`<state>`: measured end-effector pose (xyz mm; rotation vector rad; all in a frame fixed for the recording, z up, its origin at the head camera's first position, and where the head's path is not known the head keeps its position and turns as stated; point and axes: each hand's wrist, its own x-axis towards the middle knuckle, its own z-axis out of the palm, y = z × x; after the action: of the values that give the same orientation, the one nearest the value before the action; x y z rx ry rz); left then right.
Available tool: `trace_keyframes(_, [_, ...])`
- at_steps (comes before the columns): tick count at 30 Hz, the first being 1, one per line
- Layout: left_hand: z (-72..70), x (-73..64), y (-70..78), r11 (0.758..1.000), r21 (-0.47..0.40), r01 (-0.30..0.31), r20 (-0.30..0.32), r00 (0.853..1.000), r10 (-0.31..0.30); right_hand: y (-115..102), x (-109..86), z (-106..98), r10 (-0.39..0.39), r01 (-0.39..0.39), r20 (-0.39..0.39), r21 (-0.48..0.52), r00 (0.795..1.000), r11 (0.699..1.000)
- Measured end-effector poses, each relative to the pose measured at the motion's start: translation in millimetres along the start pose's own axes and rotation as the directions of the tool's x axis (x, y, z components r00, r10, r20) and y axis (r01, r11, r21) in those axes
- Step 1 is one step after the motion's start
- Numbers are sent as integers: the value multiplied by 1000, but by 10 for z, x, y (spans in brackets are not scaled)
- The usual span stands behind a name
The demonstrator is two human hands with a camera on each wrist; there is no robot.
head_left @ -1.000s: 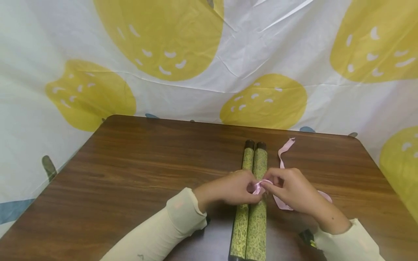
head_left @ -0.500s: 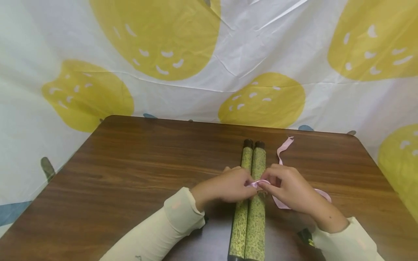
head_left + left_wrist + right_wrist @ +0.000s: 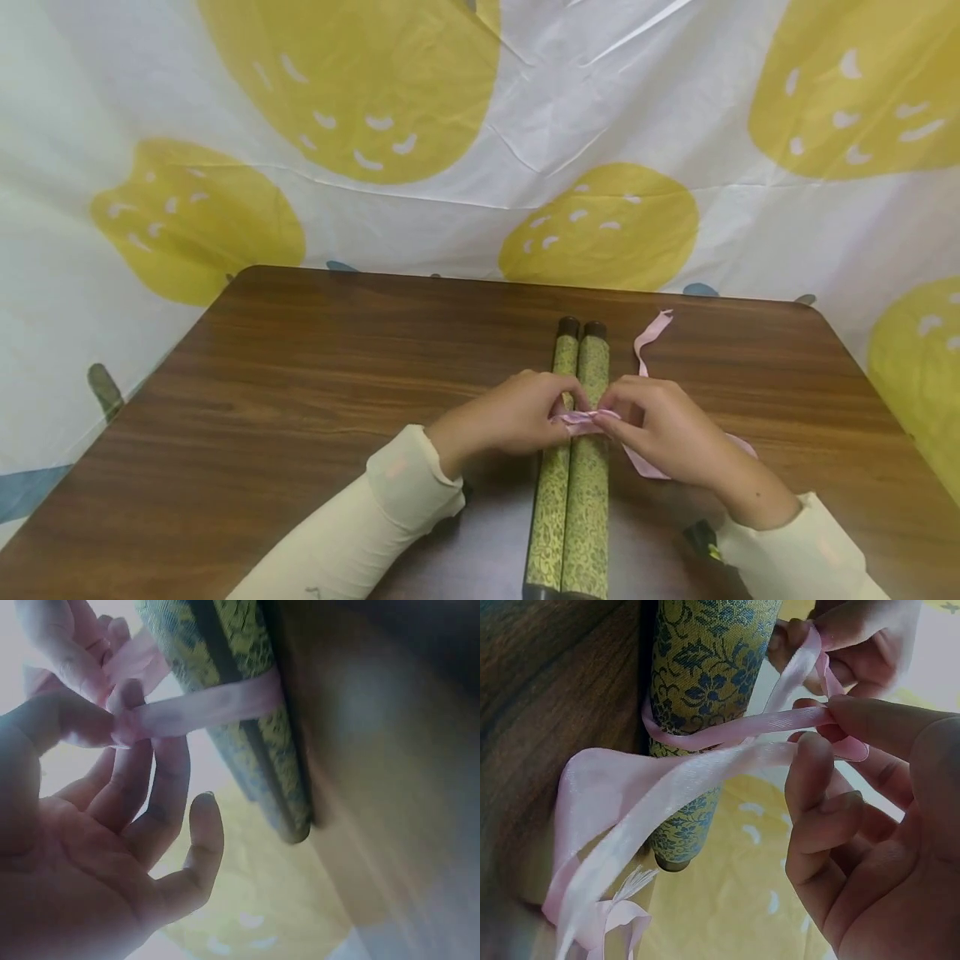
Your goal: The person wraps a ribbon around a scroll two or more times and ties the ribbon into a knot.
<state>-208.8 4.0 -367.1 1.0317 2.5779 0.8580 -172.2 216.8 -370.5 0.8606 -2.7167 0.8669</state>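
Note:
A rolled scroll, two brocade rolls (image 3: 587, 517) side by side with dark end knobs, lies lengthwise on the table. A pink ribbon (image 3: 604, 780) runs around both rolls. Above them, my left hand (image 3: 510, 412) pinches the ribbon between thumb and index finger. In the left wrist view, a ribbon band (image 3: 217, 705) stretches from those fingertips across the rolls, while the other fingers are spread loosely. From the right side, my right hand (image 3: 667, 425) pinches the ribbon with thumb and fingertips, close to the left hand. A ribbon loop hangs beneath the right palm.
The ribbon's loose end (image 3: 651, 340) trails on the brown wooden table (image 3: 337, 350), right of the rolls. Behind the table's far edge hangs a white cloth (image 3: 420, 221) with large yellow fruit prints. A small dark strap (image 3: 701, 540) shows by the right cuff.
My left hand has shifted left, drawing a stretch of ribbon out across the rolls. The right hand keeps its pinch with little movement; the view has shifted slightly.

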Motion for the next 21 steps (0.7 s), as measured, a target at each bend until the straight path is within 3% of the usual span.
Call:
trace_keyframes(7, [-107,-54,43,990,139,1,-86,996,11,-17,18,-25,61,-62,44,27,997,998])
trace_keyframes(11, [-135,-81,89,966,260,-7,-136,990,44,-33,20,-35,78,-81,58,54,995,995])
trace_keyframes(14, [-134,-90,109,962,273,-4,-164,985,51,-34,19,-36,93,-97,67,59,993,994])
trace_keyframes(16, [-126,-89,106,980,198,-8,-175,984,44,-27,17,-30,97,-102,72,58,993,993])
trace_keyframes(18, [-114,-83,90,998,66,-16,-170,985,27,-12,12,-21,105,-109,73,57,992,992])
trace_keyframes(21, [-100,-68,40,985,-171,-28,-150,989,2,17,-7,-14,108,-111,64,58,992,992])
